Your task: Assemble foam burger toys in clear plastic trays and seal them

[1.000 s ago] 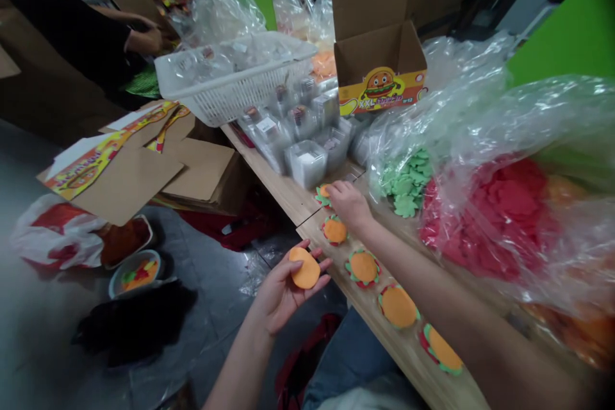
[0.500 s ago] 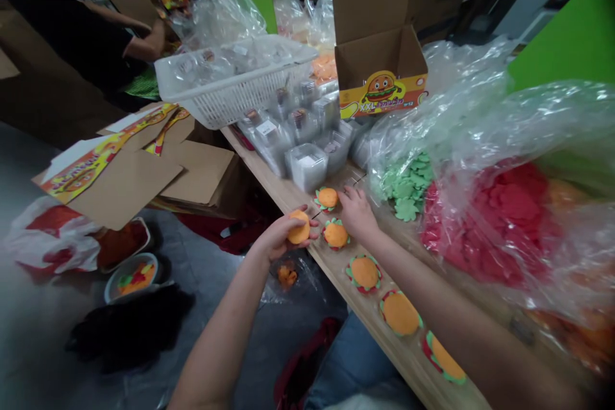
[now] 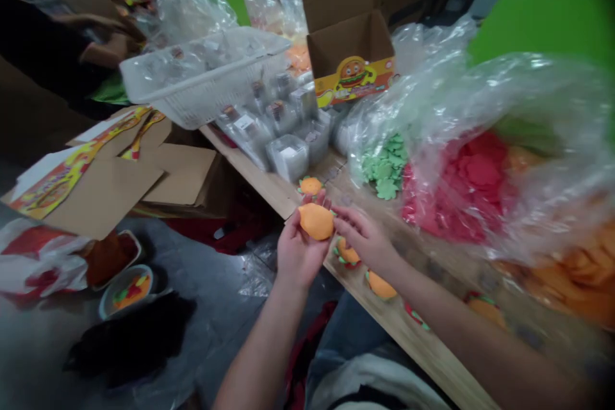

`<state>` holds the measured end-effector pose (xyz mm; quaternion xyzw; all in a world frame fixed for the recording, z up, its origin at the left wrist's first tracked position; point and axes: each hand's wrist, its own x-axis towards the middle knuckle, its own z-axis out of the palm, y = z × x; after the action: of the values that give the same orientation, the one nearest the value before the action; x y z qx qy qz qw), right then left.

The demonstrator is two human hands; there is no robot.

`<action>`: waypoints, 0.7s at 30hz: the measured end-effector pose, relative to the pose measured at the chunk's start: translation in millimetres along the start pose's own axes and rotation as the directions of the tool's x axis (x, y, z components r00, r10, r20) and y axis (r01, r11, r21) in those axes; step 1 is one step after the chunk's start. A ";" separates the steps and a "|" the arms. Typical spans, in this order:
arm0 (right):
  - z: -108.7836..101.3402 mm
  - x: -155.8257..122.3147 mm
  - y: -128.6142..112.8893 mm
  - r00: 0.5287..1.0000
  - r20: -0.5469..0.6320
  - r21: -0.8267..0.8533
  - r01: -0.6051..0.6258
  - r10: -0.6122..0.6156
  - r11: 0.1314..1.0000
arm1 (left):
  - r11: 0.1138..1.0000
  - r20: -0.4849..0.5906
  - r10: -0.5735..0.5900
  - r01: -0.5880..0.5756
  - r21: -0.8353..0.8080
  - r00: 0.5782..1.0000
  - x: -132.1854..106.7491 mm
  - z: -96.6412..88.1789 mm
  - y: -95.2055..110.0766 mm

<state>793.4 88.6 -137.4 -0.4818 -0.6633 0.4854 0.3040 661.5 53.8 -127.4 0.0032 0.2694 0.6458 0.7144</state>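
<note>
On the upturned palm of my left hand (image 3: 303, 256) lies a round orange bun piece (image 3: 316, 221), gripped at its edge by the thumb. My right hand (image 3: 368, 237) is beside it, thumb and fingers drawn together at the bun's right edge. A sliver of green shows at those fingertips; what they pinch is unclear. Just beyond my left fingers, a toy burger (image 3: 311, 186) with an orange top and green rim lies on the table (image 3: 269, 189). Nearer me, another burger (image 3: 346, 252) and one more (image 3: 382, 283) follow in a row, partly hidden by my right arm.
Clear plastic packs (image 3: 288, 157) stand ahead, beside a white basket (image 3: 206, 86) and an open burger-printed carton (image 3: 353, 70). At right, plastic bags hold green pieces (image 3: 387, 166), red pieces (image 3: 473, 182) and orange pieces (image 3: 581, 269). Flat cardboard (image 3: 120, 189) lies left; another person's arm (image 3: 106, 48) is behind.
My left hand has turned palm up with the bun piece and come closer to my right hand. The right hand has left the far burger and met the bun's edge. The view has shifted.
</note>
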 end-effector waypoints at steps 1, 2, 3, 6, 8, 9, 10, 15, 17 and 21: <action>-3.4 -13.5 -2.4 0.998 -0.026 0.066 -0.058 0.060 0.996 | 1.000 -0.003 0.017 -0.017 0.014 1.000 -1.7 9.2 -15.2; -7.8 -25.9 -3.5 0.991 -0.071 0.121 -0.102 0.111 0.987 | 0.999 0.004 0.027 -0.027 0.025 1.000 -3.1 17.9 -29.6; -13.4 -37.3 -3.5 0.979 -0.135 0.176 -0.130 0.155 0.976 | 0.999 0.020 0.026 -0.026 0.026 0.999 -4.4 26.0 -42.9; -38.7 -70.2 -0.6 0.906 -0.335 0.361 -0.131 0.260 0.923 | 0.996 0.098 -0.091 0.093 -0.007 0.991 -5.9 46.4 -73.5; -60.9 -94.6 1.9 0.837 -0.448 0.465 -0.084 0.316 0.881 | 0.970 0.155 -0.237 0.241 -0.009 0.959 -5.1 56.8 -89.7; -72.5 -107.8 3.6 0.795 -0.498 0.508 -0.055 0.345 0.859 | 0.948 0.184 -0.313 0.317 0.009 0.932 -4.6 60.9 -98.3; -84.1 -121.7 5.7 0.753 -0.542 0.545 -0.025 0.374 0.838 | 0.919 0.206 -0.392 0.391 0.047 0.897 -4.4 64.4 -108.0; -129.0 -197.6 22.8 0.427 -0.878 0.243 0.004 0.218 0.970 | 0.640 0.062 -0.720 0.627 0.444 0.691 -14.6 79.7 -174.0; -136.4 -228.8 28.7 0.384 -0.921 -0.130 -0.136 -0.068 0.982 | 0.538 0.003 -0.782 0.673 0.507 0.623 -24.6 89.3 -202.5; -133.3 -283.4 37.0 0.631 -0.726 -0.536 -0.271 -0.273 0.799 | 0.221 -0.041 -0.960 0.834 0.505 0.279 -45.2 110.8 -243.5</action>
<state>1021.7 -127.0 -108.0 -0.7119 -0.5844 -0.0065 0.3895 928.0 9.7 -101.3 0.0946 0.2507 0.0193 0.9632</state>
